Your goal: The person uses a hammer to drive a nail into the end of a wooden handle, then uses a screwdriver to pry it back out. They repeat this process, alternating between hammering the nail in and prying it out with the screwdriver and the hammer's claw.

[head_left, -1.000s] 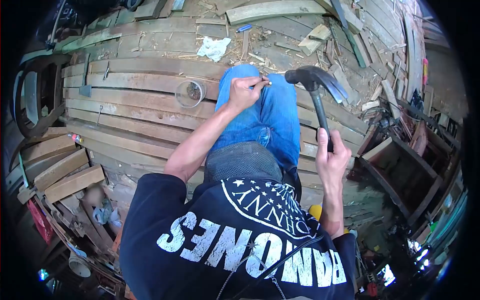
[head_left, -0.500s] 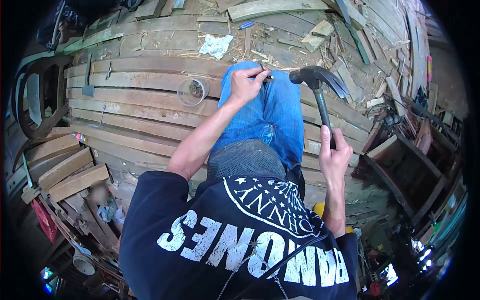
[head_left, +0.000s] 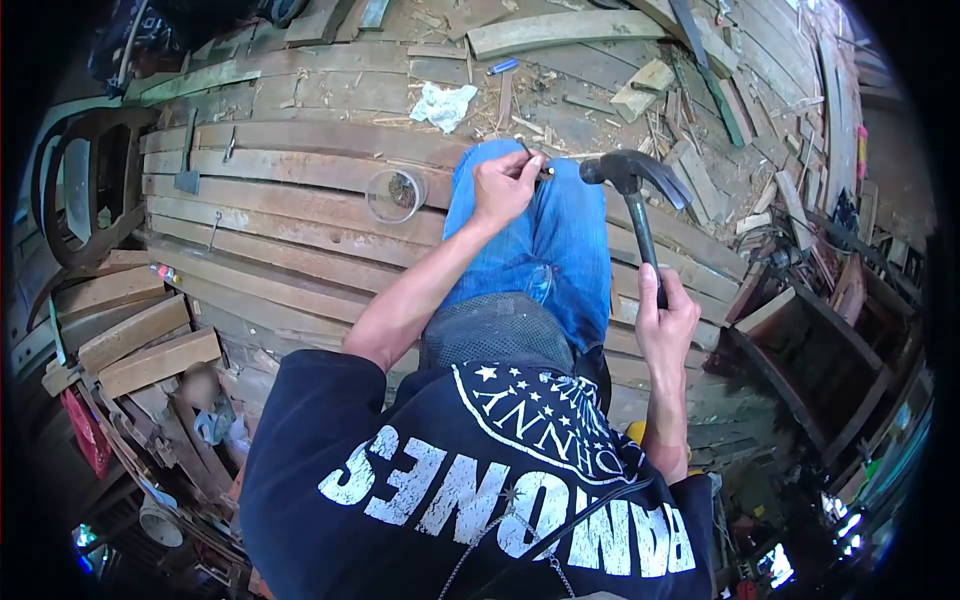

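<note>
My right hand (head_left: 667,315) is wrapped round the lower handle of a claw hammer (head_left: 630,174). The hammer stands handle down, head up, with its claw pointing right, beside my right knee. Over my jeans-clad knees, my left hand (head_left: 505,190) is closed in a pinch. Between thumb and finger sits a small, thin dark piece (head_left: 545,171) with a light tip, too small to name for certain. To the left of that hand, a clear round plastic tub (head_left: 372,198) holds a heap of small dark bits.
Wooden slats (head_left: 290,200) run beneath the tub, with a flat-bladed tool (head_left: 188,160) lying at their left. A white cloth (head_left: 443,106) and a blue object (head_left: 502,66) lie ahead among wood scraps. Planks (head_left: 160,362) are stacked at left; a wooden frame (head_left: 800,385) stands at right.
The whole view has shifted slightly down and right. Both hands keep their grips, and the hammer head sits a little closer to my left hand.
</note>
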A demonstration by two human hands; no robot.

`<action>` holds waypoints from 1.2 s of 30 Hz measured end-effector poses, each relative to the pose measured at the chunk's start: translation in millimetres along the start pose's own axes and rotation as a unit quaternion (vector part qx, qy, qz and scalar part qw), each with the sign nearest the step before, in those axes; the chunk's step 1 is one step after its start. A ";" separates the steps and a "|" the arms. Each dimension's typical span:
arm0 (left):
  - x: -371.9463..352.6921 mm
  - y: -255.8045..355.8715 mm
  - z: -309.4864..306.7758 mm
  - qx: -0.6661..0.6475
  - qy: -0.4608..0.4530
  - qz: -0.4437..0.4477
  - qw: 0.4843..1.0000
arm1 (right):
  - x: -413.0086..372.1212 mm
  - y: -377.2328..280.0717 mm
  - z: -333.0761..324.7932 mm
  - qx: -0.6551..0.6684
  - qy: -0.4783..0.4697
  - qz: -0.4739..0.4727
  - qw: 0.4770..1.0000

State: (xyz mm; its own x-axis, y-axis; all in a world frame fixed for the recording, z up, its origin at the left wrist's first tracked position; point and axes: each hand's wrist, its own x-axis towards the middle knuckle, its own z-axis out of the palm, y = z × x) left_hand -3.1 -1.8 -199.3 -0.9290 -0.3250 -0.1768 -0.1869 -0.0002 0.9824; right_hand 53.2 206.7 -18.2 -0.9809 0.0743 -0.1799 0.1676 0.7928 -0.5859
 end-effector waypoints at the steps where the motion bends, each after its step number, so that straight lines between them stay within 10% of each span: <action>1: 1.0 5.1 -2.6 0.001 -0.003 0.008 1.000 | -0.1 -2.0 -1.8 -0.007 -0.013 0.022 1.000; 12: 32.2 43.6 -22.0 0.142 -0.009 0.142 0.980 | -2.8 2.4 -2.9 -0.004 -0.015 0.056 0.998; 15: 42.3 48.3 -33.2 0.377 -0.106 0.298 0.870 | -5.3 1.9 -2.8 -0.005 -0.008 0.054 0.998; 17: 44.2 66.3 -32.9 0.605 -0.271 0.127 0.738 | -6.2 8.1 -1.1 -0.009 -0.002 0.040 0.999; 21: 45.6 16.0 -43.5 0.434 -0.337 0.130 0.825 | -6.9 12.2 0.2 -0.004 -0.004 0.040 0.999; 26: 34.9 -36.6 -44.0 0.252 -0.277 -0.080 0.924 | -6.7 16.1 -4.6 -0.009 -0.010 0.063 0.998; 30: 20.0 -37.8 -43.4 0.304 -0.221 0.005 0.927 | -5.4 26.9 -6.7 0.001 0.003 0.075 0.997; 36: 29.2 -45.3 -45.1 0.180 -0.197 -0.133 0.954 | 4.7 35.3 -5.0 -0.010 0.003 0.094 0.996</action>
State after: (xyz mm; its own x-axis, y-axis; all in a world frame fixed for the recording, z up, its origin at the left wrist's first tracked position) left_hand -7.4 -53.9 -246.2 -0.8679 0.0227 -0.4962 -0.4648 0.3152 0.8274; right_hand 53.9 238.1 -35.8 -0.9330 0.2259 -0.2802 0.3462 0.7761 -0.5271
